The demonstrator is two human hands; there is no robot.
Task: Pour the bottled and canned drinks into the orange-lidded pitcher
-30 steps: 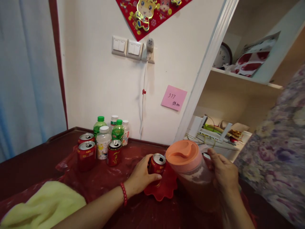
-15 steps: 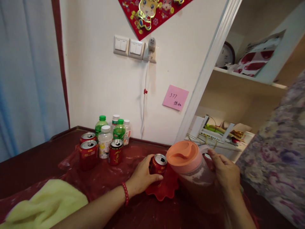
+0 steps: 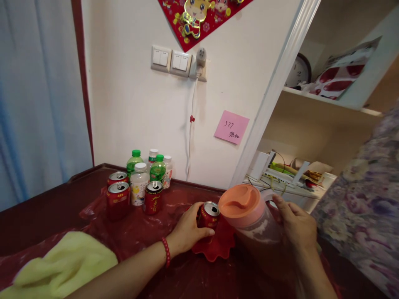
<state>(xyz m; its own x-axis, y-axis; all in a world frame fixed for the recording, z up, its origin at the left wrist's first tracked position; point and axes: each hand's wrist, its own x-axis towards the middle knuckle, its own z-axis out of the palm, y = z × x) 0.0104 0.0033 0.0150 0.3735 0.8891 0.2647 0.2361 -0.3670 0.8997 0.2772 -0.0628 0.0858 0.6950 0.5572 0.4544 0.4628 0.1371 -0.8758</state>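
My left hand (image 3: 190,226) is wrapped round a red drink can (image 3: 208,216) with an opened top. Beneath the can lies a red wavy-edged dish (image 3: 215,251). By its handle, my right hand (image 3: 296,224) grips a clear pitcher (image 3: 264,238) with an orange lid (image 3: 241,205). The pitcher leans left, its lid close beside the can's top. Brownish liquid appears inside it, though its lower part is dark and hard to make out. No stream between pitcher and can is visible.
Further left stand red cans (image 3: 118,201), a red and black can (image 3: 153,198), and several bottles with green or white caps (image 3: 139,182). A yellow cloth (image 3: 65,263) lies at the front left on red plastic sheeting (image 3: 134,245). Shelves (image 3: 299,182) and a floral curtain (image 3: 358,216) are at right.
The view has shifted slightly, so everything sits a little further right. Both hands keep their holds on the can and the pitcher, with hardly any other movement.
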